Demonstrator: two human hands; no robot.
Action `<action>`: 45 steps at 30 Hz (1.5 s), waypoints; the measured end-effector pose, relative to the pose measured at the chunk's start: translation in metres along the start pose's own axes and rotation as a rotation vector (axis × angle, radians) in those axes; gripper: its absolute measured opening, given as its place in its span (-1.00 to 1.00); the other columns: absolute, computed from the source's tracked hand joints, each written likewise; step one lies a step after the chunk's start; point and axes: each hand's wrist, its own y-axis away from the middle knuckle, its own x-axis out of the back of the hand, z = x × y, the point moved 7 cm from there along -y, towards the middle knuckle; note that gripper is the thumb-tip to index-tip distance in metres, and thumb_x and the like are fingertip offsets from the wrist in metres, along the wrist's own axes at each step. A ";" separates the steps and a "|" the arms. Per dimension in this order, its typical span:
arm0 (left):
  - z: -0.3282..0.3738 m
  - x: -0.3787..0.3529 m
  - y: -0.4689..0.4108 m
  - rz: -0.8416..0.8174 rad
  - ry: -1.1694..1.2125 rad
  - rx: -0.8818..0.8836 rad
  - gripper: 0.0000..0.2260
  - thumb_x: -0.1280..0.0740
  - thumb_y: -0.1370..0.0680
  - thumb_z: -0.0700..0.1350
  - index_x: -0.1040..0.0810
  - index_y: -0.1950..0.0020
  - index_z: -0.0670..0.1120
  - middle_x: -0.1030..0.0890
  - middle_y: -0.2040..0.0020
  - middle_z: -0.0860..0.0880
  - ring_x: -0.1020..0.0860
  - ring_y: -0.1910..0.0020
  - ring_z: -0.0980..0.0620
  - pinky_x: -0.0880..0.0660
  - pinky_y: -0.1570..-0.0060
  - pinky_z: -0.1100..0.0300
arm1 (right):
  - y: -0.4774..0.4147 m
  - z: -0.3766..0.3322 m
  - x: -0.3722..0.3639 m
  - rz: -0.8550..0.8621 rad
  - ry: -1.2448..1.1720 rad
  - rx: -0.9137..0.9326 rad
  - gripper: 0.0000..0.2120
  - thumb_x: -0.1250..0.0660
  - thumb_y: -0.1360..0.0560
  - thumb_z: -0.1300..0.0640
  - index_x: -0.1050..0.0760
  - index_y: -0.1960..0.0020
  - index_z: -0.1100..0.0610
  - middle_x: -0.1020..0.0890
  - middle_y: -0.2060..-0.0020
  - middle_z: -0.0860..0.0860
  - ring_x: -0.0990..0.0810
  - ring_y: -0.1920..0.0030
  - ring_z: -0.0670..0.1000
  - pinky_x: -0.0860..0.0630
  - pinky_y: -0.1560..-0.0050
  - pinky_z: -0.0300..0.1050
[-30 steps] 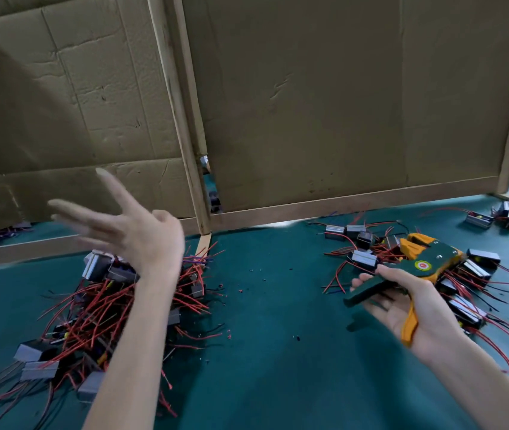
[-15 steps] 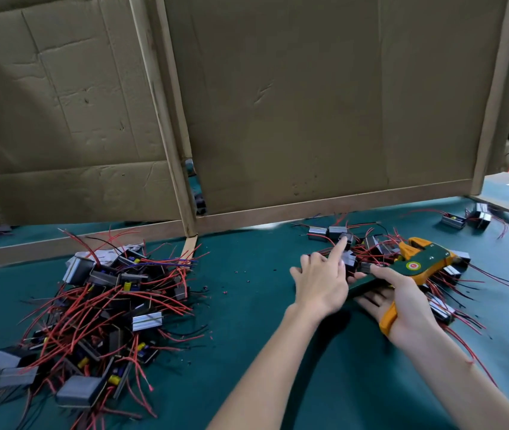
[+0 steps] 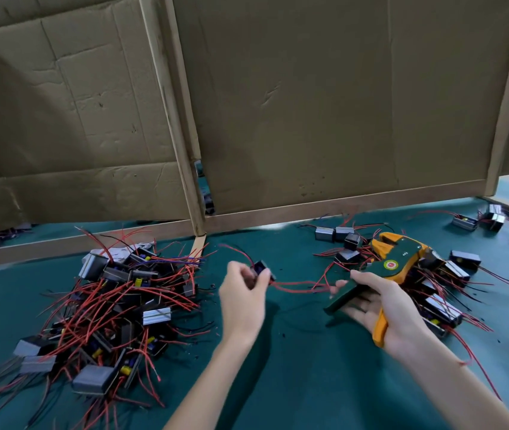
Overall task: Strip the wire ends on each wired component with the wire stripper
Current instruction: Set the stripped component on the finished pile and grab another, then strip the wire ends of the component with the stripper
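The left hand (image 3: 242,293) pinches a small black component (image 3: 262,270), its red wires (image 3: 296,285) trailing toward the right hand (image 3: 389,311), which grips the wire stripper (image 3: 393,266). A big pile (image 3: 107,305) lies left of the left hand, and a smaller pile (image 3: 445,274) lies just beyond the right.

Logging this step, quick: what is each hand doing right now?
Left hand: pinching a small black component.
Right hand: holding the wire stripper.
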 end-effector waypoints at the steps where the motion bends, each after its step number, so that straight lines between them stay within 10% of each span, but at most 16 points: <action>1: -0.007 0.012 0.003 -0.011 -0.020 0.011 -0.78 -0.42 -0.50 -0.14 -0.36 0.17 -0.04 -0.53 0.25 0.04 -0.46 0.35 0.19 -0.34 0.28 0.46 | 0.002 0.002 -0.003 -0.021 0.022 -0.008 -0.92 -0.32 -0.51 0.28 -0.48 0.03 0.30 -0.67 0.20 0.26 -0.69 0.21 0.21 -0.60 0.17 0.10; 7: -0.028 0.030 0.021 -0.194 -0.013 -0.030 -0.84 -0.28 -0.59 -0.21 -0.42 -0.06 0.05 -0.63 0.10 0.12 -0.55 0.14 0.28 -0.39 0.14 0.49 | 0.015 0.017 -0.021 -0.189 0.118 -0.089 -0.90 -0.36 -0.45 0.26 -0.52 0.08 0.30 -0.66 0.19 0.28 -0.69 0.21 0.22 -0.64 0.29 0.02; 11: -0.021 0.029 0.027 -0.184 0.053 -0.068 -0.86 -0.29 -0.60 -0.12 -0.56 0.15 -0.04 -0.61 0.24 -0.05 -0.51 0.27 0.04 -0.44 0.14 0.12 | 0.025 0.027 -0.032 -0.304 0.180 -0.200 -0.79 -0.40 -0.32 0.23 -0.52 0.08 0.30 -0.63 0.20 0.31 -0.67 0.21 0.25 -0.65 0.25 0.07; 16: -0.016 0.029 0.029 -0.186 0.213 -0.010 -0.82 -0.29 -0.59 -0.16 -0.60 -0.04 0.12 -0.66 0.10 0.03 -0.59 0.07 0.24 -0.43 0.00 0.44 | 0.033 0.041 -0.038 -0.455 0.318 -0.317 -0.81 -0.46 -0.32 0.26 -0.55 0.10 0.28 -0.61 0.18 0.32 -0.65 0.19 0.28 -0.62 0.17 0.10; 32: -0.015 0.022 0.029 -0.351 0.525 0.192 -0.85 -0.28 -0.58 -0.24 -0.54 -0.12 -0.09 -0.71 0.08 -0.01 -0.50 0.36 0.21 -0.49 0.24 0.38 | 0.040 0.058 -0.044 -0.674 0.508 -0.420 -0.62 -0.65 -0.14 0.13 -0.61 0.15 0.25 -0.61 0.17 0.35 -0.64 0.13 0.33 -0.58 0.04 0.16; 45: 0.004 0.038 0.026 -0.328 0.575 0.182 -0.90 -0.39 -0.48 -0.19 -0.62 0.24 -0.08 -0.46 0.48 0.19 -0.39 0.47 0.29 -0.33 0.36 0.51 | 0.073 0.052 -0.066 -0.850 0.600 -0.327 -0.78 -0.50 -0.35 0.16 -0.53 0.11 0.23 -0.59 0.18 0.30 -0.62 0.15 0.26 -0.57 0.01 0.11</action>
